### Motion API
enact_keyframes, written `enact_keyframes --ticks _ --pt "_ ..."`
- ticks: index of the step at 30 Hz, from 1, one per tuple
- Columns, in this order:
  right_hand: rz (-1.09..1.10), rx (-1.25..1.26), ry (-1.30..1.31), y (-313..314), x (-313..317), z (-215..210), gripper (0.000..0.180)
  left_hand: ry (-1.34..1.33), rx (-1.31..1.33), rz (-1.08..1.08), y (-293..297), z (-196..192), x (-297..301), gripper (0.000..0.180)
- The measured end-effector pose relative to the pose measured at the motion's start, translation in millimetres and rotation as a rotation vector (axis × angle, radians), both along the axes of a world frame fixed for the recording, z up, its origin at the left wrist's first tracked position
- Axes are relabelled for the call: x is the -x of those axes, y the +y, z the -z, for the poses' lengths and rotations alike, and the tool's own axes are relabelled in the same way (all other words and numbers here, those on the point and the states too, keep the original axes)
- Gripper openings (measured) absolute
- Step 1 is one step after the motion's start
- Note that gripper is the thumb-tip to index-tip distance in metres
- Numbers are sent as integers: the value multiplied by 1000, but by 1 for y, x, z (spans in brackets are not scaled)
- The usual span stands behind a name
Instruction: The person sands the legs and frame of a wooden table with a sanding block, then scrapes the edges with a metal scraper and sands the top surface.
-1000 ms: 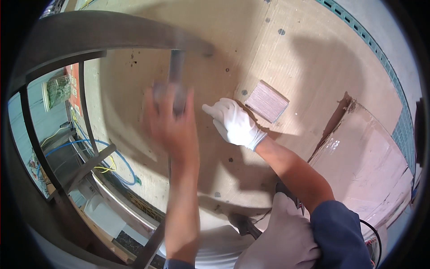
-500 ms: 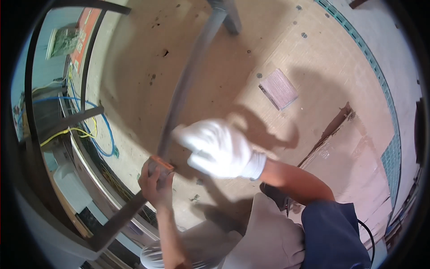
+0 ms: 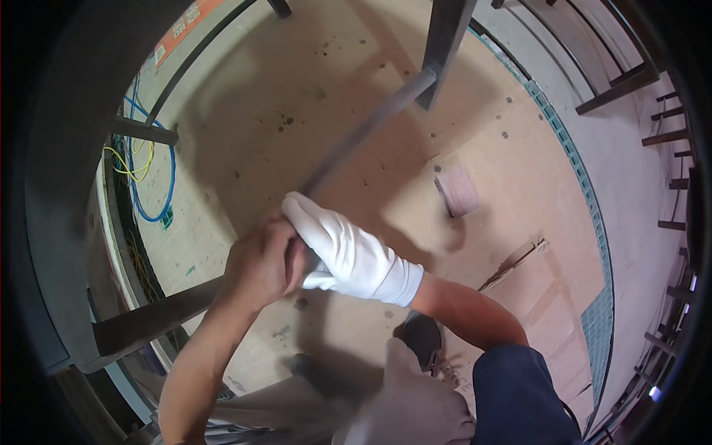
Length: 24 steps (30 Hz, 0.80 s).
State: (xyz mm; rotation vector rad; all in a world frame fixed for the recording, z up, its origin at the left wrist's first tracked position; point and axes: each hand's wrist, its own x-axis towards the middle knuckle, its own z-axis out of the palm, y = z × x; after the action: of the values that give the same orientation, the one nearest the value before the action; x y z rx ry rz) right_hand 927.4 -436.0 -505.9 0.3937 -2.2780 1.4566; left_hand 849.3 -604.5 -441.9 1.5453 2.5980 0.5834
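Together, the bare left hand (image 3: 259,259) and the right hand in a white cloth glove (image 3: 356,256) meet at a long, dark grey metal bar (image 3: 371,137). The bar slants from low on the left, goes under the hands, and runs up to a thick, dark metal post (image 3: 449,44) at the top. The left hand has its fingers bent in tight over the bar. The right hand is bent too, with its white fingertips touching the left hand and right by the bar. A bit of something grey peeks out under the glove. The hands hide what is in them, so I cannot tell if either one is pinching the bar or that grey thing.

Below is a wide, tan, flat floor (image 3: 400,182) with dark spots. A small, pinkish-brown square block (image 3: 458,191) sits on it, well apart from the hands. A flat brown cardboard sheet (image 3: 534,319) lies nearer the person, on the right. Over on the left are a looped blue hose (image 3: 174,178) and a thin yellow cord (image 3: 150,157).
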Motion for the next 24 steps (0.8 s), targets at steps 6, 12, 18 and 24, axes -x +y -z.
enact_keyframes --ticks 6,12,18,24 --pt "584 63 262 129 60 38 27 90 396 -140 -34 -36 -3 44" --pt "866 147 107 32 55 62 45 310 828 -160 -132 -12 -25 56" --pt "113 1233 -740 -54 15 46 30 346 876 -142 -148 -2 -12 58" --pt "784 191 -136 90 46 46 18 405 862 -123 -143 -2 -21 49"
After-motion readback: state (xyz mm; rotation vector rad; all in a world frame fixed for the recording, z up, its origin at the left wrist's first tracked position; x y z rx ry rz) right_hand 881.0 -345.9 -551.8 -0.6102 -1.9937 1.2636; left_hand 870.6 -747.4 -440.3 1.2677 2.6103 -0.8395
